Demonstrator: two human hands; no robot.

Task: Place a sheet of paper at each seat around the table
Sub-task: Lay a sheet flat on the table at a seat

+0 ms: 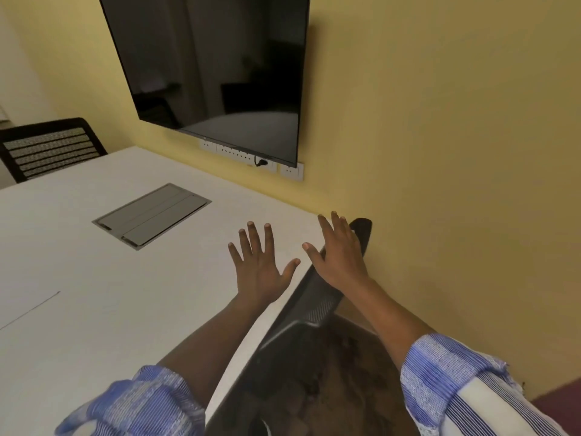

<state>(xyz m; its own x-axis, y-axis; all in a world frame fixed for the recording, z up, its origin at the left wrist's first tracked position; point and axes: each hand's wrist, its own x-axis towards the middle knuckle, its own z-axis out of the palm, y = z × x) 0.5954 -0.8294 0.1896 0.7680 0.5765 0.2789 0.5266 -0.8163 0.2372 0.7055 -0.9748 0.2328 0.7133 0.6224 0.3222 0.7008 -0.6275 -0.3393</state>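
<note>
Head cam: both my hands are out in front, fingers straight and spread, holding nothing. My left hand (pixel 258 268) is palm-down over the white table (pixel 132 294), near its right edge; can't tell if it's touching the top or just above it. My right hand (pixel 340 256) is over the top of the black mesh chair back (pixel 309 305), which is pushed in against the table's edge. Contact w/ the chair isn't clear either. Blue-striped sleeves (pixel 440 372) are rolled up on both arms.

Sheet of paper (pixel 25 306): prob. the white-on-white patch at the far left of the table. Only a thin dark edge line gives it away, well apart from both hands.

Mid-table there's a grey cable-box lid (pixel 152 215), closed flat. A 2nd black chair (pixel 47 149) sits at the far left side. A dark TV (pixel 213 67) is on the yellow wall (pixel 440 121), w/ a row of white sockets (pixel 292 172) under it and one black plug (pixel 261 162) in.
</note>
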